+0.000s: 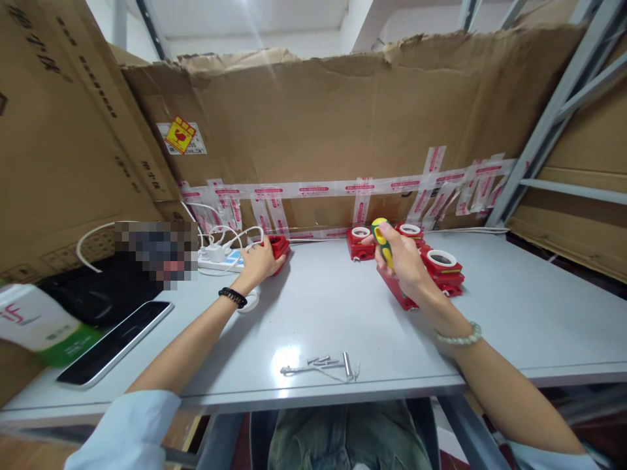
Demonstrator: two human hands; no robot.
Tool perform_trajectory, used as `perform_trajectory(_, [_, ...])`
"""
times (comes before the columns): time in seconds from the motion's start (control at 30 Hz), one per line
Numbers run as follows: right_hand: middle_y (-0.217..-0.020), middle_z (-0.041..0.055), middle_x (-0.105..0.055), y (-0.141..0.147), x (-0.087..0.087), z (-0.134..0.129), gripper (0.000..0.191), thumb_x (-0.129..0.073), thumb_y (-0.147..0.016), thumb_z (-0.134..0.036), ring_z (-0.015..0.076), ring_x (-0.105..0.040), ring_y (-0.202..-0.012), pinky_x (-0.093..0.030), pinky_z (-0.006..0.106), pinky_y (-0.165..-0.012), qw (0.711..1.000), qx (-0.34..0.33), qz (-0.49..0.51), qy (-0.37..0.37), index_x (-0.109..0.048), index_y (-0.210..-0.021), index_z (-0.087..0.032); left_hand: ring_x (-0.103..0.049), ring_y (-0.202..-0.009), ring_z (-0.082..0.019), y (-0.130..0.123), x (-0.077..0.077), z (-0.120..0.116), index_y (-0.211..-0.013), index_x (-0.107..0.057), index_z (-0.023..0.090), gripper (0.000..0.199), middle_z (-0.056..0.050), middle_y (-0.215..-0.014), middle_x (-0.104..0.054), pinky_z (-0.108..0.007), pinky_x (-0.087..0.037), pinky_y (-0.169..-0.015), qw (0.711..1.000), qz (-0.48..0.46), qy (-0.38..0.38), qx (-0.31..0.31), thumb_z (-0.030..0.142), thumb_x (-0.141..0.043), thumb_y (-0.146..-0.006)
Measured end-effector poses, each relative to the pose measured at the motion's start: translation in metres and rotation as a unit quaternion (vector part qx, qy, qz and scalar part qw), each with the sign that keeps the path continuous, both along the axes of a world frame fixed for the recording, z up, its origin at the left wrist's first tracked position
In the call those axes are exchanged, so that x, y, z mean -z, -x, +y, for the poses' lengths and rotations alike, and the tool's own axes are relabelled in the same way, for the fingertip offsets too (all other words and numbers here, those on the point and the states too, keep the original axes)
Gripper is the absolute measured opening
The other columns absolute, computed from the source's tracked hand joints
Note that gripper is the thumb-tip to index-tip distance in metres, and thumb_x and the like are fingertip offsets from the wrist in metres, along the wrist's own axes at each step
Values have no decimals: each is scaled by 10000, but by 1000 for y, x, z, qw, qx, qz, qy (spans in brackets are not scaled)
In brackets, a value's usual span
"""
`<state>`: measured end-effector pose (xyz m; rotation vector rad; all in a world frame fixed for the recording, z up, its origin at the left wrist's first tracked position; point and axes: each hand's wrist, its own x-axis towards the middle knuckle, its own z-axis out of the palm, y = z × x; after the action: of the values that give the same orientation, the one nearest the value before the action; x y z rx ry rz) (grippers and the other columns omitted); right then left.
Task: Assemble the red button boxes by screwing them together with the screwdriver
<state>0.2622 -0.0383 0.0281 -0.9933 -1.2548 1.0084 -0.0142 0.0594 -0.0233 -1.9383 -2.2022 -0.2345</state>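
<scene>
My left hand [259, 262] is closed on the edge of a red housing [281, 247] beside the power strip; its fingers partly cover the housing. On the tabletop below that wrist lies a white ring [251, 301], partly hidden. My right hand [402, 256] grips a yellow and green screwdriver handle [382, 240], and I cannot make out its shaft. Around this hand are red housings with white rings: one at the left [361, 243], one behind [411, 231], and one at the right [443, 267]. Another red part [402, 295] shows beneath the hand.
Near the front edge lie several screws [321, 360] and a metal T-shaped tool [347, 365]. A white power strip [220, 260] with cables stands at the back left. A phone [117, 343], a green-white pack [46, 323] and a black bag [88, 287] occupy the left. Cardboard [313, 124] walls the back.
</scene>
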Motion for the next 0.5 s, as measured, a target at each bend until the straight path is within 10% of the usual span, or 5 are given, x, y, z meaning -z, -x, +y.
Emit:
perform_trajectory(0.13, [-373,-58,-425,-8,-6,-2,523,-551,-748,-680,50,-294,-306,-147,202,-317,997,23,56,-44,-608,-720,-161,-463,-1215,-454,-18,-3,-9,-1411,-325,12,770,-328,-1314,-501,-593,-337,-952,995,47,-80,24,528,-512,-871])
perform_trajectory(0.27, [-371,-64,-381,-19,-15,-6,526,-489,-777,-683,60,-283,-302,-129,218,-315,983,40,144,-111,-613,-693,-179,-419,-1273,-383,-64,-17,-35,-1430,-351,117,651,-229,-1411,-455,-566,-366,-973,970,51,-95,217,455,-513,-897])
perform_trajectory(0.4, [-364,-67,-336,-27,-23,-8,544,-432,-791,-690,69,-279,-291,-129,229,-315,965,65,184,-173,-603,-647,-194,-389,-1328,-295,-131,-28,-53,-1422,-358,217,644,-111,-1486,-411,-445,-422,-962,862,85,-28,500,327,-610,-840])
perform_trajectory(0.5, [-370,-71,-328,-32,-25,-10,552,-414,-794,-693,66,-271,-293,-143,224,-323,952,75,206,-211,-593,-641,-193,-333,-1381,-283,-174,-28,-48,-1452,-295,170,721,-107,-1527,-366,-441,-388,-1006,820,135,-31,556,119,-586,-795])
